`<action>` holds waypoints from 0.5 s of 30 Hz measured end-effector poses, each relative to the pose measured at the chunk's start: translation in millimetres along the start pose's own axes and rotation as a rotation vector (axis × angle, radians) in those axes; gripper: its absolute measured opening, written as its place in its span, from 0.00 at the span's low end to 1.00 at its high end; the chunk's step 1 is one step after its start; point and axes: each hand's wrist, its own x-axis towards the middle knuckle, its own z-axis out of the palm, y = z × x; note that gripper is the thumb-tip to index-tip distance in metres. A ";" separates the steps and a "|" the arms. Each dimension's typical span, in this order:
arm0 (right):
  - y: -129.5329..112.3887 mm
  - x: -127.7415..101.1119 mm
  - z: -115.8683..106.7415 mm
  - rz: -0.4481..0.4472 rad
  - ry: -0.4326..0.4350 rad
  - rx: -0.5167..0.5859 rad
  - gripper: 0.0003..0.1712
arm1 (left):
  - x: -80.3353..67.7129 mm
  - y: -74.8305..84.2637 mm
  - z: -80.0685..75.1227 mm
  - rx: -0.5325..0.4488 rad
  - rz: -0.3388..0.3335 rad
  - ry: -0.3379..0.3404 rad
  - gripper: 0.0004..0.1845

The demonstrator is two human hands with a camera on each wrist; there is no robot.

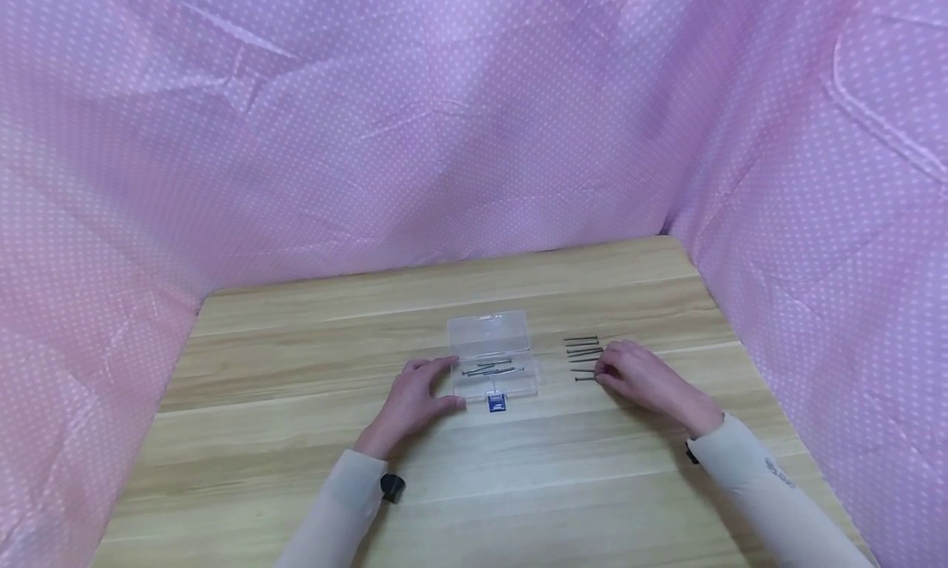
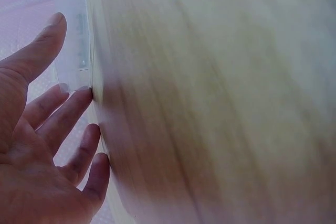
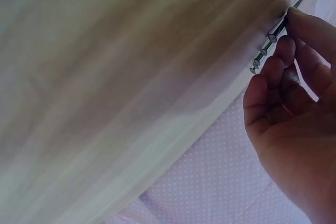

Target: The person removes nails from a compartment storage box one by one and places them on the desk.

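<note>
In the head view a clear plastic box [image 1: 489, 335] lies with its lid folded back, and several metal nails [image 1: 494, 371] are inside. Its blue latch [image 1: 497, 403] faces the front edge of the table. My left hand [image 1: 416, 399] is at the box's left side, index finger by the hinge end and thumb by the front corner. The left wrist view shows those fingers [image 2: 79, 100] spread and fairly straight against the box. To the right, my right hand [image 1: 638, 377] pinches a nail at the near end of a row of loose nails [image 1: 583, 351]; the fingers partly hide it.
The wood-grain table [image 1: 296, 436] carries the box and nails near its middle. Pink dotted cloth [image 1: 415, 140] hangs behind the table and along both sides. A dark band [image 1: 392, 487] is worn at the left wrist, by a light sleeve.
</note>
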 end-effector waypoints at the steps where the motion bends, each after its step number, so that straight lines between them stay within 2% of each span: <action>1: 0.3 0.2 0.4 -0.008 0.005 -0.002 0.05 | -0.3 -0.1 0.2 0.002 0.001 0.002 0.42; 6: 0.7 0.8 -0.4 -0.007 0.010 0.007 0.05 | -1.1 -0.3 1.7 0.005 0.005 0.003 0.42; 15: -3.5 0.1 -10.3 0.073 0.051 0.069 0.04 | -0.1 -0.3 4.1 -0.003 -0.017 0.004 0.42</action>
